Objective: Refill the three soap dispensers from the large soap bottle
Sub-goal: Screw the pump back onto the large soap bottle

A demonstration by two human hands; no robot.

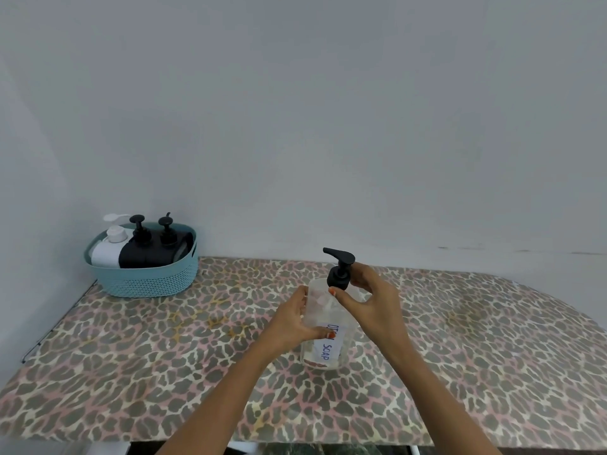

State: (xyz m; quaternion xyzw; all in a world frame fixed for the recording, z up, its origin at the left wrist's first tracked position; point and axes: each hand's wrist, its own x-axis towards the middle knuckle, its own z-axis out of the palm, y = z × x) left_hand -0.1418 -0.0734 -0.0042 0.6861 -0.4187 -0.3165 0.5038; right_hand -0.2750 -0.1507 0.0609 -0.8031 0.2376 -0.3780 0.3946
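Observation:
A clear plastic soap bottle [323, 326] with a white label reading "SOAP" stands on the table near the middle. Its black pump head [340, 269] points left. My left hand [295, 323] grips the bottle's body from the left, thumb across the label. My right hand [371, 300] holds the black pump collar with thumb and fingers. At the far left a teal basket [144, 280] holds one white dispenser [106, 251] and two black dispensers [141, 247] [169, 241], all with pumps on, leaning back inside it.
The table [164, 372] wears a leopard-print cover and runs against a plain pale wall. Its front edge lies near the bottom of the view, with a dark floor below. A thin black cord hangs along the table's left edge.

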